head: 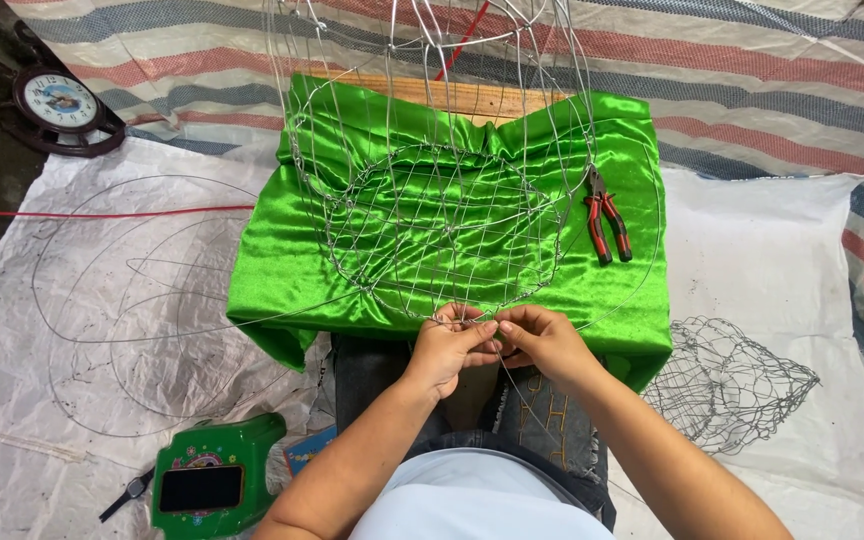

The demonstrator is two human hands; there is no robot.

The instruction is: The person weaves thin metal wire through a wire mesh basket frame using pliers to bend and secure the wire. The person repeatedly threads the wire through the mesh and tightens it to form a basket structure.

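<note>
A wire mesh basket frame (442,215) rests on a bright green satin cloth (282,270) that covers a low board. My left hand (449,345) and my right hand (545,340) meet at the frame's near rim, above my knees. Both pinch a thin steel wire (542,410) where it joins the mesh, fingers closed on it. Part of the wire trails down over my jeans. Upper hoops of the frame rise toward the camera.
Red-handled pliers (607,225) lie on the cloth at right. A smaller wire mesh piece (727,385) sits on the white sheet at right. Loose wire coils (132,300) spread at left. A green phone-like device (214,483) and a round clock (57,100) lie at left.
</note>
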